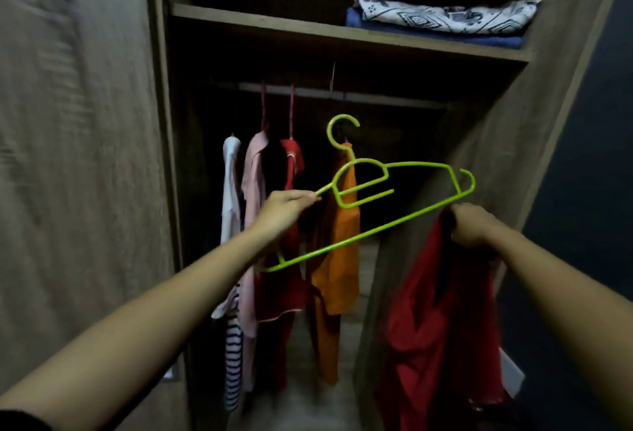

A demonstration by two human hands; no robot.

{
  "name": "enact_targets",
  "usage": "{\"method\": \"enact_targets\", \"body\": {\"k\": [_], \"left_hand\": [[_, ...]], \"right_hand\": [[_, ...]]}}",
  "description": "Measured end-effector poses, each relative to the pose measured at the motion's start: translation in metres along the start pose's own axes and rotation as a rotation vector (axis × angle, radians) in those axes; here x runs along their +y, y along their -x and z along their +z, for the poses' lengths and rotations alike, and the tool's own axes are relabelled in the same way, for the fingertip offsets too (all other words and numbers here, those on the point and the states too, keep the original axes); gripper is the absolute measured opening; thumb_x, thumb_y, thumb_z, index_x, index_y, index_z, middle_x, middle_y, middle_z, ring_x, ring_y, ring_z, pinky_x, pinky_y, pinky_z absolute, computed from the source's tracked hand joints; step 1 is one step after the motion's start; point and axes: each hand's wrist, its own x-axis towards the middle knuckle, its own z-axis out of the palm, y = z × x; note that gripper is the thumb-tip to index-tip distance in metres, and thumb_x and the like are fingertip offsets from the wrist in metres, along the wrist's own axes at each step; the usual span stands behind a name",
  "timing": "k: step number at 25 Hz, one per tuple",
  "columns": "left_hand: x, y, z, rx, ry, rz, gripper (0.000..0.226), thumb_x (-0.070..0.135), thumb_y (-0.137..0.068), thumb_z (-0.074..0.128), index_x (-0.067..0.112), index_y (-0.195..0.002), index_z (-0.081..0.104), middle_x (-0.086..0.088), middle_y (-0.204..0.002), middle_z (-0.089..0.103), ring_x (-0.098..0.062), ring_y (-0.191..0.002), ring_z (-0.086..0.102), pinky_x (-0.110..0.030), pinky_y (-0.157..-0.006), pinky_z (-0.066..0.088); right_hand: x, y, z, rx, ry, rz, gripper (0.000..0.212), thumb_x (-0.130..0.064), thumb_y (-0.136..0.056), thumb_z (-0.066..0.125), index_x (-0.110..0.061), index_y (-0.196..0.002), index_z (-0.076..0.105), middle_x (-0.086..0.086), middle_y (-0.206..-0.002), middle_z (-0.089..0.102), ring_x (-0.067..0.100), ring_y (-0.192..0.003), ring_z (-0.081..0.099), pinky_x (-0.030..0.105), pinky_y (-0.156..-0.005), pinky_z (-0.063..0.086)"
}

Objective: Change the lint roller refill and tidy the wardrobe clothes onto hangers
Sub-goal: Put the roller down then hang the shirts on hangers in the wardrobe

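Note:
A bright green plastic hanger (363, 235) is held tilted in front of the open wardrobe, hook end up. My left hand (286, 209) pinches its upper left arm. My right hand (471, 225) is shut on the top of a red garment (438, 321) that hangs down from it, and touches the hanger's bottom bar near its right end. Behind, an orange garment (337, 259), a red one (291, 280), a pink one (251, 225) and a white one (230, 197) hang from the rail (376, 98). No lint roller is in view.
A shelf (308, 28) above the rail carries folded patterned and blue cloths (442, 21) at its right. The wardrobe door (75, 156) stands open at left, a wooden side panel (513, 143) at right. A striped garment (233, 362) hangs low at left.

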Motion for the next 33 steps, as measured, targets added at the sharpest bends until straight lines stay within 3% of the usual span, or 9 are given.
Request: {"method": "enact_targets", "body": {"k": [3,6,12,15,18,22,26,30,33], "left_hand": [[-0.019,0.033,-0.039,0.036,0.047,-0.038,0.02,0.005,-0.091,0.054,-0.002,-0.105,0.066,-0.002,-0.058,0.059,0.006,-0.037,0.045,-0.002,-0.041,0.031],[-0.032,0.063,-0.064,0.002,0.081,-0.126,0.017,0.004,-0.091,0.053,0.004,-0.083,0.068,0.012,-0.034,0.048,0.001,-0.036,0.041,-0.005,-0.037,0.028],[-0.019,0.083,-0.049,-0.121,-0.015,0.055,0.014,0.009,-0.09,0.057,0.005,-0.093,0.071,0.02,-0.055,0.066,0.011,-0.058,0.056,-0.008,-0.065,0.04],[-0.022,0.092,-0.037,-0.068,0.015,0.173,0.012,0.01,-0.09,0.058,0.016,-0.091,0.069,0.023,-0.069,0.069,0.013,-0.073,0.059,-0.026,-0.081,0.044],[-0.021,0.103,-0.03,0.137,-0.177,0.291,0.017,0.017,-0.09,0.06,0.017,-0.104,0.069,0.011,-0.084,0.067,-0.006,-0.088,0.063,-0.036,-0.089,0.048],[-0.004,0.135,0.002,0.457,-0.564,0.566,0.034,0.029,-0.084,0.055,0.029,-0.117,0.056,-0.007,-0.112,0.054,-0.025,-0.105,0.047,-0.039,-0.086,0.038],[-0.051,0.177,0.051,0.038,-0.78,0.336,0.031,0.049,-0.08,0.051,0.032,-0.105,0.053,-0.004,-0.121,0.034,-0.023,-0.111,0.037,-0.039,-0.087,0.039],[-0.114,0.153,0.016,-0.372,-0.552,0.072,0.045,0.013,-0.076,0.064,0.047,-0.104,0.058,0.001,-0.106,0.035,-0.014,-0.108,0.044,-0.018,-0.101,0.033],[-0.116,0.137,-0.025,-0.522,-0.326,-0.022,0.061,0.001,-0.068,0.061,0.05,-0.104,0.055,0.004,-0.098,0.047,0.001,-0.087,0.051,-0.007,-0.078,0.039]], "right_hand": [[-0.006,0.016,-0.005,0.111,-0.243,0.055,0.034,-0.008,-0.078,0.057,-0.001,-0.111,0.058,0.024,-0.121,0.058,0.036,-0.112,0.055,0.035,-0.089,0.045],[-0.008,0.037,-0.013,0.174,-0.472,0.099,0.037,-0.005,-0.077,0.056,-0.007,-0.113,0.06,0.021,-0.12,0.06,0.033,-0.11,0.057,0.032,-0.086,0.046],[-0.085,0.088,-0.026,0.127,-0.318,-0.343,0.051,-0.009,-0.075,0.055,-0.021,-0.125,0.053,0.009,-0.133,0.054,0.027,-0.121,0.051,0.034,-0.099,0.043],[-0.104,0.109,-0.026,0.374,-0.045,-0.508,0.044,-0.036,-0.078,0.046,-0.021,-0.119,0.051,0.004,-0.121,0.059,0.028,-0.112,0.057,0.036,-0.086,0.045],[-0.094,0.111,-0.021,0.606,0.039,-0.558,0.035,-0.05,-0.092,0.036,-0.019,-0.101,0.051,0.005,-0.098,0.067,0.031,-0.089,0.065,0.034,-0.061,0.042],[-0.105,0.105,-0.024,0.657,-0.005,-0.553,0.036,-0.049,-0.094,0.034,-0.018,-0.097,0.05,0.009,-0.09,0.068,0.036,-0.082,0.066,0.037,-0.058,0.043],[-0.114,0.104,-0.044,0.748,-0.057,-0.556,0.036,-0.05,-0.094,0.036,-0.018,-0.097,0.053,0.013,-0.086,0.069,0.039,-0.079,0.065,0.034,-0.055,0.036],[-0.094,0.104,-0.055,0.726,-0.086,-0.615,0.037,-0.054,-0.093,0.032,-0.023,-0.093,0.05,0.01,-0.081,0.068,0.036,-0.078,0.065,0.036,-0.057,0.041],[-0.071,0.106,-0.04,0.614,0.013,-0.691,0.045,-0.061,-0.087,0.019,-0.025,-0.093,0.045,0.008,-0.083,0.067,0.034,-0.079,0.066,0.037,-0.058,0.047]]}}
